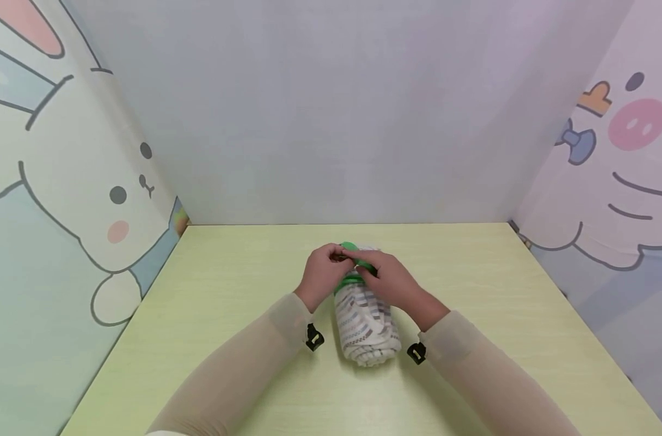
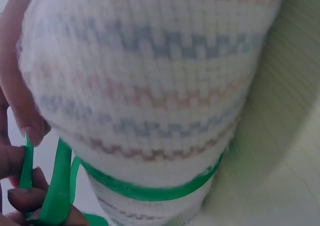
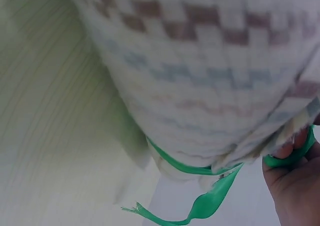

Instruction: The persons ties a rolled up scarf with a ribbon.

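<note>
A rolled towel (image 1: 365, 324), white with checkered stripes in muted colours, lies on the table and points away from me. Green ribbon (image 2: 150, 192) circles it towards the far end. My left hand (image 1: 321, 274) pinches ribbon at the roll's far left. Over the top of the roll reaches my right hand (image 1: 391, 280), its curled fingers also gripping ribbon. The hands nearly meet, so the crossing of the ribbon is partly hidden. A loose ribbon tail (image 3: 207, 203) with a frayed tip hangs off the roll in the right wrist view.
The pale yellow-green table (image 1: 244, 260) extends around the roll. Behind it hangs a plain light backdrop (image 1: 331, 121). Side panels carry a cartoon rabbit (image 1: 91, 181) on the left and a cartoon pig (image 1: 625, 181) on the right.
</note>
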Demonstrator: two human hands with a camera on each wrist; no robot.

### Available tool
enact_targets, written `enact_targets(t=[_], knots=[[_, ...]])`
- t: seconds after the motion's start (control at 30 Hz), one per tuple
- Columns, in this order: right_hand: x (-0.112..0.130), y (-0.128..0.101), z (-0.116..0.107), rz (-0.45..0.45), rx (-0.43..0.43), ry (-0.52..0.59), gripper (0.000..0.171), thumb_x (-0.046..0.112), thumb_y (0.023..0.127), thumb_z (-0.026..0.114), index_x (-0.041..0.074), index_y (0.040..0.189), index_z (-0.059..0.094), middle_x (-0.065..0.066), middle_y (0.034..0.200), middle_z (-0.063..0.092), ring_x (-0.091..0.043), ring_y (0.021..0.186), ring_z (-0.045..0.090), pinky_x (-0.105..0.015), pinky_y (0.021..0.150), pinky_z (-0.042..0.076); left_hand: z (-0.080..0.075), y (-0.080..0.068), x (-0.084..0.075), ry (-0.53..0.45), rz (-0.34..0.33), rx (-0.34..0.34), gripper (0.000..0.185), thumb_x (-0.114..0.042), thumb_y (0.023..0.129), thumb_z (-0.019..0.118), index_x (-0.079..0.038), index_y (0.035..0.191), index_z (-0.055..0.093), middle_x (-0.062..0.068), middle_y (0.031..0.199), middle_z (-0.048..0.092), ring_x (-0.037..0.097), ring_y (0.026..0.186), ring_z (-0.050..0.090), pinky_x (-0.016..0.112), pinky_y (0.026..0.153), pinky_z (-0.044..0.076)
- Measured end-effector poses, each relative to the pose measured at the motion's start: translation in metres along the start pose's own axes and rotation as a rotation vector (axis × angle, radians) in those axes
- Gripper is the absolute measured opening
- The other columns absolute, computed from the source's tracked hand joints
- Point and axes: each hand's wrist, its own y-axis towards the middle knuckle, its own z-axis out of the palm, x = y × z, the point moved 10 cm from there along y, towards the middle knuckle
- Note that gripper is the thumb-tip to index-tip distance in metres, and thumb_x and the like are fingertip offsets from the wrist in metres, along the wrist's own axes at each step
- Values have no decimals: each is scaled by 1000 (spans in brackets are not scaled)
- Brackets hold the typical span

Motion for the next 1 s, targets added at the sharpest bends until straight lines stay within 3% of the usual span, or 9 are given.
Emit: enact_targets(t=[0.13,0.2,0.27,0.4,0.6,0.7,0.83,1.0], knots=[[-1,0,-3,64,-44,-64,34,16,103,63,22,137,64,-2,117,71,-19,92,66,-42,81,54,-3,-2,0,14,-30,-22,19,-28,94,73,-11,103,73,2,96,69,19,88,64,36,78,55],[-4,0,-4,101,-61,-69,23,18,103,64,16,125,65,-1,100,69,-18,75,59,-39,71,50,-3,-3,-1,-1,-37,-24,20,-29,95,74,-12,105,73,2,98,69,20,90,64,37,79,55],[-8,0,-6,146,-74,-64,13,19,101,65,15,114,64,-1,88,64,-19,70,54,-37,66,47,-3,-4,-2,-16,-35,-25,21,-28,95,74,-12,107,73,3,100,70,20,91,65,37,80,55],[-14,0,-7,215,-81,-33,8,17,99,69,13,103,63,-1,90,62,-18,77,55,-37,70,48,-2,-6,-6,-35,0,-15,27,-27,97,72,-12,119,71,1,114,68,18,94,66,35,81,56],[-13,-1,-7,223,-72,41,9,21,101,66,12,99,68,-3,95,58,-20,75,54,-39,68,49,-3,-9,-12,-84,77,2,28,-25,104,64,-15,130,68,2,124,65,23,82,61,33,65,50],[-15,-1,-7,214,-73,165,14,22,104,62,10,98,67,-4,85,56,-21,66,51,-38,64,46,-2,-9,-12,-102,88,6,30,-26,106,60,-16,134,66,3,127,65,26,83,61,34,64,48],[-21,0,-2,214,-32,485,22,22,108,56,2,98,60,-6,74,51,-22,64,46,-36,65,43,2,-7,-7,-134,72,20,32,-25,109,54,-16,138,63,8,135,62,22,100,65,36,79,53],[-28,0,3,242,7,837,23,20,110,52,3,95,56,-5,90,57,-21,73,44,-33,71,41,10,-8,-9,-178,51,66,37,-22,111,46,-16,146,55,6,148,50,20,114,62,40,95,50]])
